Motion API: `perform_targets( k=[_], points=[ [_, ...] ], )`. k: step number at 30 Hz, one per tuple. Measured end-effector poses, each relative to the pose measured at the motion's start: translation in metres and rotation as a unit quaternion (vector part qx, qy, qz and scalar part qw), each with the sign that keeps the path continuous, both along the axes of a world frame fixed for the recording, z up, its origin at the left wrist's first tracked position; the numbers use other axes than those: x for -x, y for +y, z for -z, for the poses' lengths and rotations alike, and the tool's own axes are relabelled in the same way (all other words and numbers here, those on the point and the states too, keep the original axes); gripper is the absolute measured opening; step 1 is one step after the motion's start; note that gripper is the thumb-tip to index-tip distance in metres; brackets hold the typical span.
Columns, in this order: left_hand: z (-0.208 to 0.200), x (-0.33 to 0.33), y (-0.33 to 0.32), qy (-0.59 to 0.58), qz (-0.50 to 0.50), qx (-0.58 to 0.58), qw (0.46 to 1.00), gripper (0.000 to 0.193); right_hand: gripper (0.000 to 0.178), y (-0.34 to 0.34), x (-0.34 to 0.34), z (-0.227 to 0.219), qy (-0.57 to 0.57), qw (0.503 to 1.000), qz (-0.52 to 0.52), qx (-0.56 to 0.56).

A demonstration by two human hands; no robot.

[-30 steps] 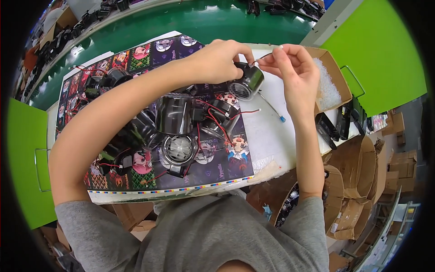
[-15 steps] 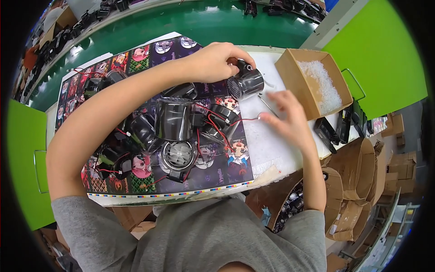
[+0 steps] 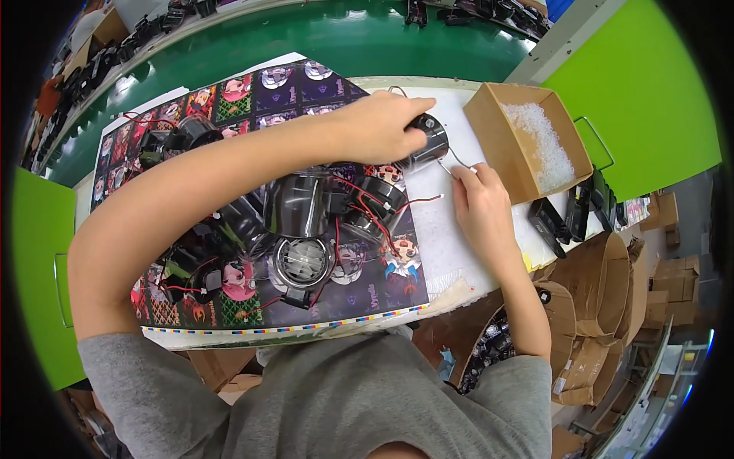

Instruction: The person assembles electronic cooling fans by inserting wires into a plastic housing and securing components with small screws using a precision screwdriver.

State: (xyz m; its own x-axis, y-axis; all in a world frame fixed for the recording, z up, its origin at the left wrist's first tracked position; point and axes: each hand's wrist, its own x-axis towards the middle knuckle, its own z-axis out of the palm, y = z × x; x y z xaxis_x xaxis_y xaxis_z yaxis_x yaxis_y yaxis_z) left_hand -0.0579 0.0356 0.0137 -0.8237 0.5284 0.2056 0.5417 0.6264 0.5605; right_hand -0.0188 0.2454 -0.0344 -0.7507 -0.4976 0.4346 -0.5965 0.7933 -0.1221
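My left hand (image 3: 382, 128) reaches across to the mat's far right edge, closed on a shiny black cylindrical fan housing (image 3: 433, 141) that lies on its side. Part of the housing is hidden behind its fingers. My right hand (image 3: 483, 206) is just right of the housing, its fingers pinched on a thin metal rod (image 3: 446, 166) that points toward the housing. A thin grey strand (image 3: 456, 156) curves between the housing and the fingertips. Nearer me lie a larger black cylinder (image 3: 297, 208), a round fan (image 3: 303, 261) with a grille, and red-and-black wires (image 3: 374, 218).
A cardboard box (image 3: 527, 145) with small clear pieces stands at the right, with black flat parts (image 3: 549, 222) beside it. More black housings (image 3: 195, 130) lie on the printed mat (image 3: 336, 302). Past the table runs a green belt (image 3: 306, 38); cartons (image 3: 596, 291) stand at lower right.
My right hand has come forward and picked up the metal rod from the white tabletop, leaving the red wire end. My left hand has shifted slightly nearer and regripped the housing.
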Motion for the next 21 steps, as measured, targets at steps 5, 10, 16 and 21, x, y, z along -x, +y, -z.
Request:
perform_targets(
  k=[5,10,16,21],
  points=[
    [0.003,0.002,0.012,-0.004,0.016,0.030,0.999,0.065,0.031,0.004,0.003,0.002,0.031,0.999,0.018,-0.034],
    [0.014,0.020,0.007,-0.065,-0.005,-0.124,0.990,0.053,0.030,0.014,0.008,-0.025,-0.019,0.989,0.055,0.137],
    [0.023,0.031,-0.002,-0.184,0.010,-0.303,0.935,0.029,0.021,-0.019,0.022,-0.047,-0.009,0.966,-0.053,0.252],
    [0.020,0.026,0.002,-0.195,0.011,-0.320,0.927,0.020,0.024,-0.029,0.031,-0.046,-0.033,0.975,-0.055,0.212]
  ],
)
